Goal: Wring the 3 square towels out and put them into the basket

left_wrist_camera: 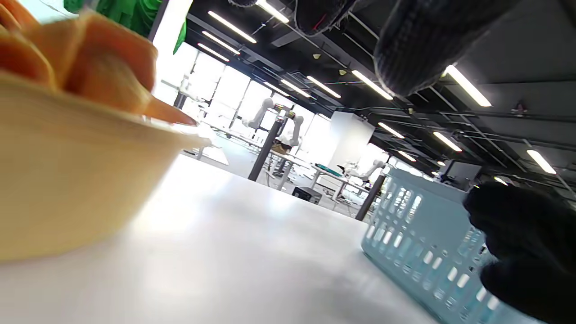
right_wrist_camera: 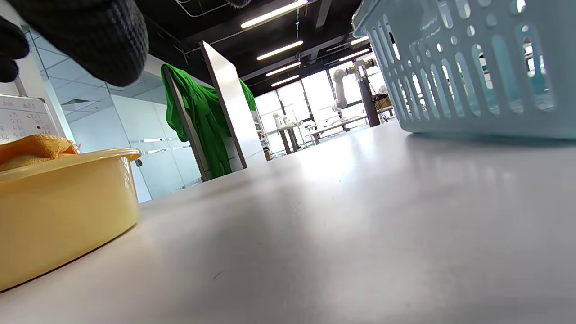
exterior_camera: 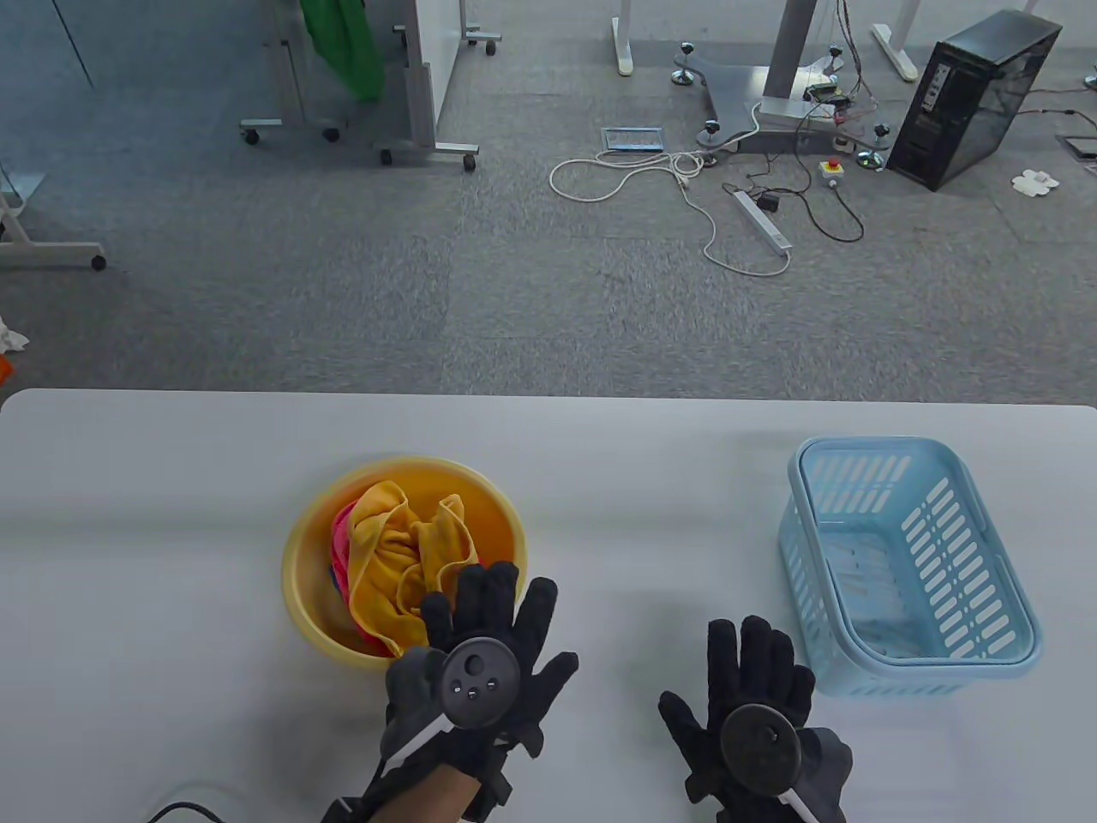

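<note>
Your left hand [exterior_camera: 484,664], fingers spread and holding nothing, reaches over the bowl [exterior_camera: 313,549] rim toward the towels [exterior_camera: 403,553]. Your right hand [exterior_camera: 754,729] lies flat and spread beside the basket [exterior_camera: 1011,600].

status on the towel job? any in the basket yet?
Done: nothing. The blue basket holds no towels. In hand: nothing gripped; the left hand reaches with spread fingers over the near rim of the yellow basin, at the orange towel; the right hand lies open by the basket. Left: everything. A pink towel shows under the orange one; a third can't be made out clearly.
</note>
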`<state>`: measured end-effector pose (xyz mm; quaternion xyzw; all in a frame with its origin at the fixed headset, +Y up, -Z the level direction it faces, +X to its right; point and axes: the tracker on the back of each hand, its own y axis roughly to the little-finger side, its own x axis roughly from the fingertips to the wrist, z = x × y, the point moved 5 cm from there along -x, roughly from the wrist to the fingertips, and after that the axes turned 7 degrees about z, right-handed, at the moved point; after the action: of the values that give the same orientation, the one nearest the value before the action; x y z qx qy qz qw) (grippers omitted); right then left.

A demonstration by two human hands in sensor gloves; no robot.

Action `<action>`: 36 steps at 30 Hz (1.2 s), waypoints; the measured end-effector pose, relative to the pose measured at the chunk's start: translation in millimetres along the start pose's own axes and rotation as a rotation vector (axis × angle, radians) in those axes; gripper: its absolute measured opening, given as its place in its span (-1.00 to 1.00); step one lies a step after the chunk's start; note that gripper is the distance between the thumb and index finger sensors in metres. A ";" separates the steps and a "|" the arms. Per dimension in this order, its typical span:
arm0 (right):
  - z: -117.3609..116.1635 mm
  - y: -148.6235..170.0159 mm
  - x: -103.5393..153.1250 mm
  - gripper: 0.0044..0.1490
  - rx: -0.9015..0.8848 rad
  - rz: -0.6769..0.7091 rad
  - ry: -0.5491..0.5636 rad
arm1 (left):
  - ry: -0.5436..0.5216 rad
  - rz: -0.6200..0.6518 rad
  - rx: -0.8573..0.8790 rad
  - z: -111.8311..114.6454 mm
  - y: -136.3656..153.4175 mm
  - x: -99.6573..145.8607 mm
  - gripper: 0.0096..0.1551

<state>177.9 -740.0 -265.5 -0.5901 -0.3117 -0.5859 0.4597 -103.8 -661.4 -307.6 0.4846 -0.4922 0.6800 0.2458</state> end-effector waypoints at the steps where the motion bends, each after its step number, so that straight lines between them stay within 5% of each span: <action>1: -0.1 1.4 -0.2 0.26 -0.007 -0.004 -0.002 | -0.007 -0.017 0.003 -8.9 7.1 -1.5 -0.06; 7: 4.2 7.6 1.1 0.26 -0.036 -0.025 0.005 | -0.038 -0.133 -0.027 -54.8 47.8 -6.2 -0.06; 12: 5.9 9.5 1.7 0.26 -0.048 -0.033 0.008 | -0.004 -0.216 -0.074 -68.9 71.6 -8.9 -0.07; 18: 4.8 8.6 3.6 0.25 -0.050 -0.033 0.007 | 0.139 -0.307 -0.277 -61.2 91.9 -17.2 -0.05; 22: 5.0 8.8 3.0 0.25 -0.061 -0.032 0.005 | 0.229 -0.376 -0.156 -47.5 103.2 -20.3 -0.02; 29: 5.7 8.1 3.4 0.25 -0.066 -0.030 0.002 | 0.145 -0.368 -0.124 -45.3 89.2 -38.2 0.01; 36: 8.0 7.2 3.7 0.24 -0.048 -0.024 0.008 | 0.240 -0.376 -0.362 -18.3 77.7 -51.0 -0.20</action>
<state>188.1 -736.1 -262.3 -0.5947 -0.3028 -0.6009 0.4398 -153.6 -668.2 -387.9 0.4317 -0.4746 0.5761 0.5064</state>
